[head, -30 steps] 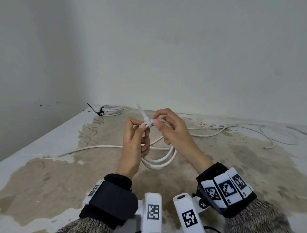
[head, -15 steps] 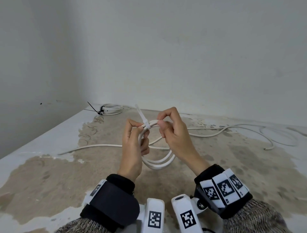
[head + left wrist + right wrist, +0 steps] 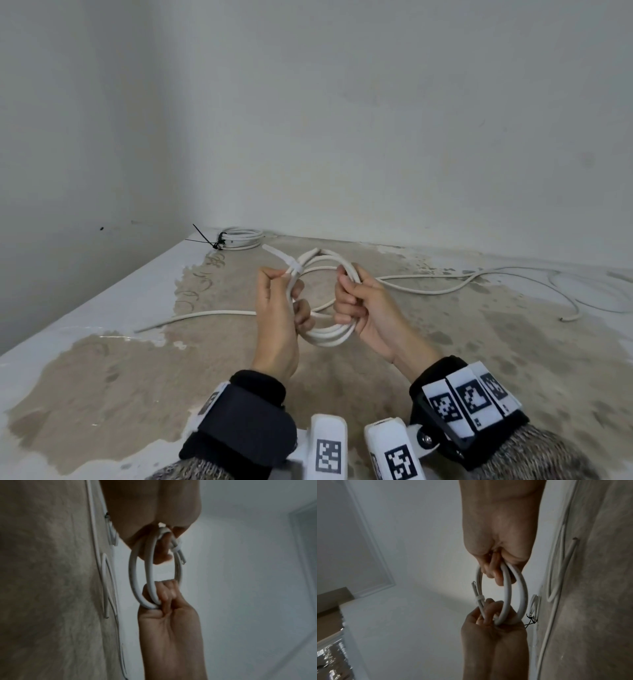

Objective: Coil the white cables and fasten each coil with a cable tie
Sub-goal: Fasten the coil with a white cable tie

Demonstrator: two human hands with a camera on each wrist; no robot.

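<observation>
A white cable coil (image 3: 325, 337) of a few loops is held in the air above the table (image 3: 102, 377). My left hand (image 3: 277, 308) grips its left side, thumb and forefinger pinching by the white cable tie (image 3: 291, 269), whose tail sticks up to the left. My right hand (image 3: 359, 305) is curled around the coil's right side. The left wrist view shows the coil (image 3: 150, 574) between both hands, the tie (image 3: 176, 545) near my left fingers. In the right wrist view the coil (image 3: 506, 592) and tie (image 3: 479, 597) also show.
A second white coil (image 3: 239, 238) bound with a black cable tie (image 3: 209, 240) lies at the far left corner by the wall. Loose white cable (image 3: 212, 313) runs across the table to the left, and more cable (image 3: 479, 281) trails to the right.
My right hand has let go at the tie and moved right to grip the coil's right side. Both hands have spread apart, and the coil now opens wider between them.
</observation>
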